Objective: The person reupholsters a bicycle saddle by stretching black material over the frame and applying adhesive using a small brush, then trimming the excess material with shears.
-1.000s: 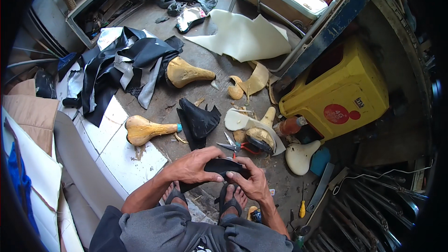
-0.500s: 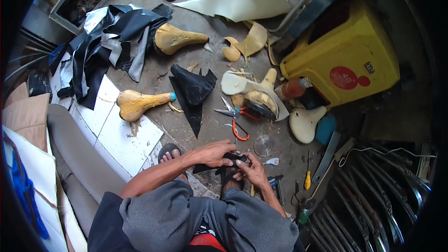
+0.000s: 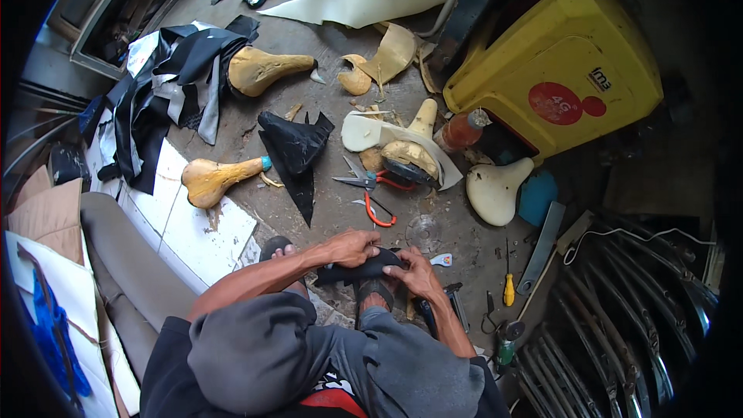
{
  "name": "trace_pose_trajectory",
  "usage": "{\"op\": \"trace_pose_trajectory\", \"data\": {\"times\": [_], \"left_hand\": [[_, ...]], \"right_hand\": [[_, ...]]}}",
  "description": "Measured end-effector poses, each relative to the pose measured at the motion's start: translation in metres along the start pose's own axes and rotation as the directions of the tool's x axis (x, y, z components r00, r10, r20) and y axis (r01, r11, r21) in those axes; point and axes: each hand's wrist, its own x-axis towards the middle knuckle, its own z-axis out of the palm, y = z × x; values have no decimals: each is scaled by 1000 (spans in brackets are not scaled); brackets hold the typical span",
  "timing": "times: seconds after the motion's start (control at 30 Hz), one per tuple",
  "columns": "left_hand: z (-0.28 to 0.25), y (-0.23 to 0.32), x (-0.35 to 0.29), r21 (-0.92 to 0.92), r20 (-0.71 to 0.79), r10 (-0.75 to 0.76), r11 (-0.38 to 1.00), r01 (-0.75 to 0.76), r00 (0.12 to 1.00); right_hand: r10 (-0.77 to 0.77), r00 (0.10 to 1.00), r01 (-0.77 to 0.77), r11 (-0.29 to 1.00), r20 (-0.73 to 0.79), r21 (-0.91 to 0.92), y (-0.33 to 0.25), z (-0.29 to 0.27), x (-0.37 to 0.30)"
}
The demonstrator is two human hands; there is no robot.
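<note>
Between my feet I hold a piece of black sheet material [image 3: 357, 269], which looks like leatherette. My left hand [image 3: 352, 248] is closed at its upper left edge, fingers curled in. My right hand [image 3: 416, 272] pinches its right end, the thumb lying on top. Just beyond my hands lie orange-handled scissors [image 3: 379, 211] and, touching them, a second cutting tool with red handles [image 3: 371, 178]. A black fabric cover [image 3: 298, 147] with a long pointed tail rests farther off. Left of it sits a yellow foam bicycle saddle [image 3: 213, 182] with a blue-green tip.
Another yellow saddle [image 3: 267, 71] lies beside a heap of black scraps [image 3: 178, 70]. Saddle pieces and an orange-red bottle [image 3: 462, 131] stand near a yellow plastic stool [image 3: 565, 70]. At right are a cream saddle [image 3: 497, 192], a yellow-handled screwdriver [image 3: 508, 286] and stacked metal bars [image 3: 611, 325].
The black piece is spread out flatter and shows more of its surface. My hands are a little farther apart, and the whole view has shifted slightly.
</note>
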Motion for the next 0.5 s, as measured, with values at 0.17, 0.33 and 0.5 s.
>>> {"op": "trace_pose_trajectory", "data": {"times": [0.17, 0.33, 0.5], "left_hand": [[5, -22, 2, 120, -39, 97, 989, -92, 994], [-10, -33, 5, -109, 89, -119, 986, 128, 989], [0, -44, 7, -34, -169, -113, 993, 109, 979]], "right_hand": [[96, 986, -117, 980, 135, 162, -21, 4, 13], [-43, 998, 43, 999, 40, 12, -21, 10, 29], [-263, 949, 251, 964, -175, -90, -13, 38, 26]]}}
